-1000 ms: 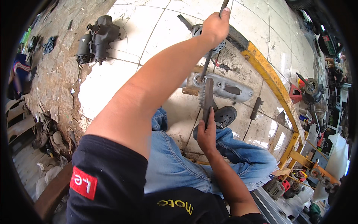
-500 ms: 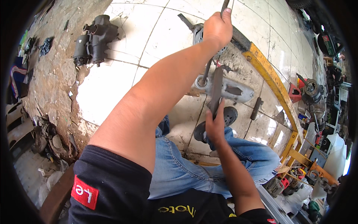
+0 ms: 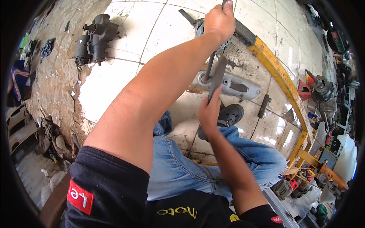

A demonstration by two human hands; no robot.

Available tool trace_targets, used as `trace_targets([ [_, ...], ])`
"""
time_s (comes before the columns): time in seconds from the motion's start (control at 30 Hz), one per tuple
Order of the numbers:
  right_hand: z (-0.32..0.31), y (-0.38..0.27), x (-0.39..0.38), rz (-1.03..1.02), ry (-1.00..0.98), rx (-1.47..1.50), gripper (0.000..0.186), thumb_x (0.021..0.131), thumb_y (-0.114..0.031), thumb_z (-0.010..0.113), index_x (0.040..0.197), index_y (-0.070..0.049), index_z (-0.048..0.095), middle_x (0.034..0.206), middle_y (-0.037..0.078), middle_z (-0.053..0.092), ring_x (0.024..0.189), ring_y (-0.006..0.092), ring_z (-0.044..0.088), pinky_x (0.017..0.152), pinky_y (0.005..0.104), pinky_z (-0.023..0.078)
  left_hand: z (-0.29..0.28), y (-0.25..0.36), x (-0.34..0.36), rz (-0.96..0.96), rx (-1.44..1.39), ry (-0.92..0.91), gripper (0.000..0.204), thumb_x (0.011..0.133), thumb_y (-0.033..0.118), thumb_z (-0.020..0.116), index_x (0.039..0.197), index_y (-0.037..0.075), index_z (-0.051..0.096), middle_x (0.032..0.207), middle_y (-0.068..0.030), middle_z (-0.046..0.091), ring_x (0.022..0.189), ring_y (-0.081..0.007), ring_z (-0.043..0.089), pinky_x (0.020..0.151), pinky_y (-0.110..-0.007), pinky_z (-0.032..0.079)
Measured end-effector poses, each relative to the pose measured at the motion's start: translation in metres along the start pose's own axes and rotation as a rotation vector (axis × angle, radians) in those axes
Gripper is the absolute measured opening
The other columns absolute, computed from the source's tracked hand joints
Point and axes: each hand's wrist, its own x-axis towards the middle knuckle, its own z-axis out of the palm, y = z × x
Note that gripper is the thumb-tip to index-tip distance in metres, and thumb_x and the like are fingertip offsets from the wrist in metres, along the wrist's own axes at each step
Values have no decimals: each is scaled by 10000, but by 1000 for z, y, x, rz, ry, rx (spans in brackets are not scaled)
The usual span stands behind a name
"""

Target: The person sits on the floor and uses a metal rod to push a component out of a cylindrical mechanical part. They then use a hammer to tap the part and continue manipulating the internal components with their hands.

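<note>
My left hand (image 3: 220, 21) is closed in a fist around a dark metal rod (image 3: 225, 3), whose end pokes out above the thumb. Below that forearm a thin dark shaft (image 3: 210, 66) stands in the round bore of a grey metal casting (image 3: 249, 91); whether it is the same rod is hidden. A flat dark metal bar (image 3: 217, 78), smeared by motion, is in the grip of my right hand (image 3: 209, 114). Its upper end passes in front of the casting, close to the shaft. Partly behind my left hand lies a round slotted metal part (image 3: 199, 28).
A yellow curved steel frame (image 3: 279, 72) arcs along the right. A short dark cylinder (image 3: 263, 106) lies beside the casting. A dark gearbox-like part (image 3: 100, 38) stands on the tiles at left. My black clog (image 3: 231, 115) is near the casting. Tools and parts crowd the right edge.
My right hand has moved left and slightly up with the flat bar, which now leans more to the right. My left hand has shifted slightly left and up, still closed on the rod.
</note>
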Motion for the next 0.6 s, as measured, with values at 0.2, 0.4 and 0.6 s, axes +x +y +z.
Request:
trace_targets([
  [0.2,30,14,-51,-221,245,-29,728,952,-119,546,1542,-16,132,1175,345,526,1008,479,540,909,488,439,-3,-2,1,-85,-104,-13,577,1030,475,346,996,-34,617,991,-277,664,976,-444,623,902,-486,471],
  [0.4,-5,-23,32,56,-53,141,767,939,-101,554,1537,30,94,1362,362,429,1209,503,469,1025,488,387,3,-6,-5,-84,-122,-52,593,1027,496,341,1021,-29,617,977,-277,664,973,-438,627,907,-484,469],
  [0.6,17,8,-53,89,13,77,750,962,-112,535,1527,55,70,1392,394,393,1263,492,450,1066,432,361,-1,-4,0,-94,-116,-38,600,1024,499,347,1000,-35,619,988,-285,665,979,-440,627,908,-485,469],
])
